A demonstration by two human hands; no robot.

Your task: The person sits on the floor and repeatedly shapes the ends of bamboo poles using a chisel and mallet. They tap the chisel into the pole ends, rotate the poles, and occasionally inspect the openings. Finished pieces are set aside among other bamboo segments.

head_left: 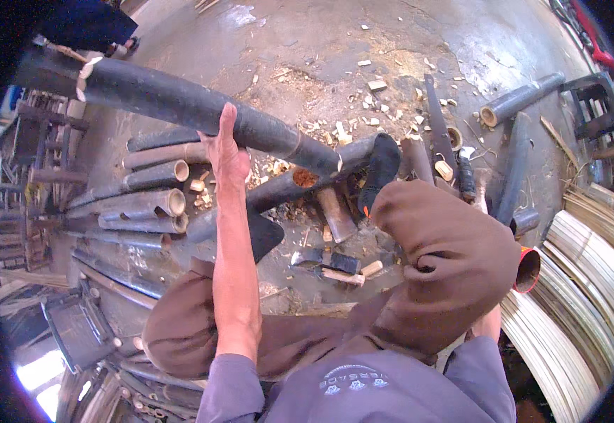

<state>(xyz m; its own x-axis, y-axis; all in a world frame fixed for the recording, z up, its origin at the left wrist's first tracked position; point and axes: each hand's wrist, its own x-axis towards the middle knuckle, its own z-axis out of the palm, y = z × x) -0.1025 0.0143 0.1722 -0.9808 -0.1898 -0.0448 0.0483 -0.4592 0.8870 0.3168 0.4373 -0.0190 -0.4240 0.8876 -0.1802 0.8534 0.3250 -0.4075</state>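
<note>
Bamboo pole (173,101) in closed left grip (228,151), right grip unclear behind knee (455,247), cut tubes (138,203) and chips (377,85) around

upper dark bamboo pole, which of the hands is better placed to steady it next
Likely the left: the left hand holds the upper dark bamboo pole, while the right forearm runs behind the raised knee, off to the side.

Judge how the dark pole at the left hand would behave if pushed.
The pole looks stiff, spanning past the left hand without visible sag. Its round sides seem apt to roll, and its smooth-looking surface may slip.
</note>
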